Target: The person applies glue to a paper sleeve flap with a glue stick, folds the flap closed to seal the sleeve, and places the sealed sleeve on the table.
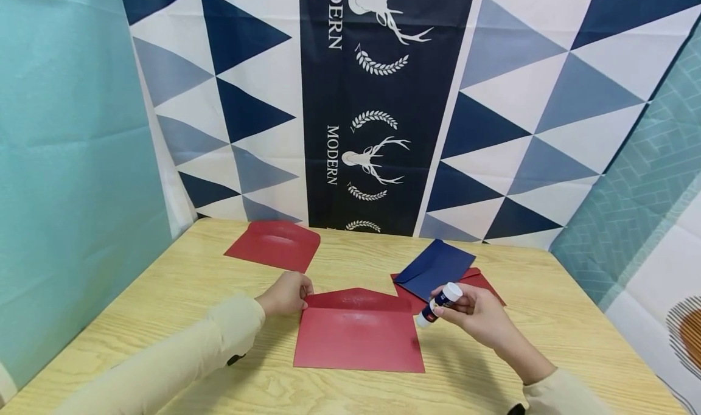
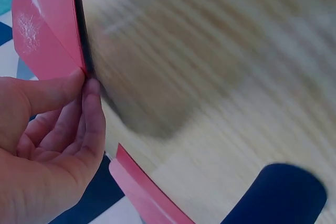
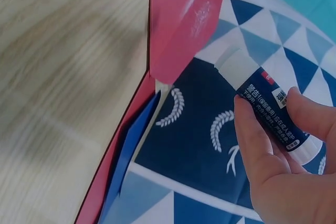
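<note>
A red envelope (image 1: pixel 358 342) lies on the table with its flap (image 1: pixel 356 299) opened away from the person. Whitish smears (image 2: pixel 29 32) show on that flap. At the envelope's upper left corner, the left hand (image 1: pixel 286 294) pinches the edge between thumb and fingers. The right hand (image 1: pixel 482 317) holds a dark blue glue stick (image 3: pixel 270 103) with white ends, tilted in the air beside the envelope's right edge. One white end points down toward the envelope; whether it is capped I cannot tell.
Behind the right hand, a blue envelope (image 1: pixel 435 269) lies on top of another red envelope (image 1: pixel 482 281). A further red envelope (image 1: pixel 276 244) lies at the table's back left. Patterned cloth (image 1: pixel 378 98) hangs along the far edge of the wooden table (image 1: pixel 219 281).
</note>
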{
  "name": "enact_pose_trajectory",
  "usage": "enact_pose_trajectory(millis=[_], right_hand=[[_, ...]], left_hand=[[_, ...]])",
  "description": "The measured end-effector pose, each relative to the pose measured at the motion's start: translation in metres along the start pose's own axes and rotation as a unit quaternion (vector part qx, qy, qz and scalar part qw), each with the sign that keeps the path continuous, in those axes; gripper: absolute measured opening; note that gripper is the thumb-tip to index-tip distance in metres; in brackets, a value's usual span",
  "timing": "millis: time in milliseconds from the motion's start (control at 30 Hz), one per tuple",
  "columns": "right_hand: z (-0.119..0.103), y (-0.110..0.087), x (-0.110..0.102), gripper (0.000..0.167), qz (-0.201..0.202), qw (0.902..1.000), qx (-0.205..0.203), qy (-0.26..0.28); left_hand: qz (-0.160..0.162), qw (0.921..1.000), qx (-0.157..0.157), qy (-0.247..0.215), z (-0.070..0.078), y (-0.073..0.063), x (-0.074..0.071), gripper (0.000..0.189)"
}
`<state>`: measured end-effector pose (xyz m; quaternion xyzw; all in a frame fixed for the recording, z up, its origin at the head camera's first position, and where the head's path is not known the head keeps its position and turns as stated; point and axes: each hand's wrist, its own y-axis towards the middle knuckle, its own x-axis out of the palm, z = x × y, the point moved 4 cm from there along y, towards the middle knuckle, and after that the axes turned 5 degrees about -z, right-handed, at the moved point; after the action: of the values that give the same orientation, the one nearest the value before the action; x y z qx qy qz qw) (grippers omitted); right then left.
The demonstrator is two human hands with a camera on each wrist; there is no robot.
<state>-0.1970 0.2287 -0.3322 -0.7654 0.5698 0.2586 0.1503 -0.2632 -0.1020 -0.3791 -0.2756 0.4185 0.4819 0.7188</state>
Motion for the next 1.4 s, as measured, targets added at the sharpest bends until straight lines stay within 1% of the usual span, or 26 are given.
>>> enact_pose_trajectory(millis=[67, 267, 367, 500, 700, 800, 933, 1033, 1167, 1400], right_hand=[[-0.002, 0.001, 0.006, 0.034, -0.009, 0.9999, -0.012, -0.006], [-0.013, 0.005, 0.028, 0.033, -0.045, 0.9963, -0.073, -0.006], [-0.018, 0.009, 0.037, 0.032, -0.054, 0.9951, -0.083, -0.002], [-0.023, 0.015, 0.048, 0.029, -0.057, 0.9949, -0.083, -0.006], [-0.032, 0.029, 0.065, 0.027, -0.077, 0.9912, -0.102, -0.032], [-0.035, 0.036, 0.075, 0.025, -0.088, 0.9884, -0.113, -0.05], [-0.04, 0.044, 0.089, 0.021, -0.102, 0.9815, -0.14, -0.081], [-0.044, 0.049, 0.096, 0.018, -0.104, 0.976, -0.158, -0.107], [-0.048, 0.054, 0.103, 0.015, -0.109, 0.9723, -0.164, -0.126], [-0.05, 0.059, 0.111, 0.013, -0.133, 0.971, -0.163, -0.113]], left_hand=[[-0.003, 1.0, 0.006, -0.001, 0.002, -0.004, 0.002, 0.017], [-0.01, 0.9997, 0.023, 0.002, 0.006, -0.015, 0.004, 0.019], [-0.012, 0.9996, 0.026, 0.0, 0.007, -0.017, 0.003, 0.018], [-0.018, 0.9996, 0.022, -0.01, 0.007, -0.016, 0.003, 0.015], [-0.03, 0.9993, 0.012, -0.018, 0.009, -0.012, 0.006, 0.016], [-0.033, 0.9991, 0.013, -0.025, 0.009, -0.011, 0.008, 0.016], [-0.042, 0.9978, 0.011, -0.051, 0.009, -0.01, 0.011, 0.019], [-0.054, 0.9958, 0.019, -0.071, 0.008, -0.009, 0.013, 0.023], [-0.067, 0.9946, 0.036, -0.07, 0.007, -0.008, 0.014, 0.023], [-0.063, 0.9953, 0.06, -0.044, 0.006, -0.005, 0.011, 0.02]])
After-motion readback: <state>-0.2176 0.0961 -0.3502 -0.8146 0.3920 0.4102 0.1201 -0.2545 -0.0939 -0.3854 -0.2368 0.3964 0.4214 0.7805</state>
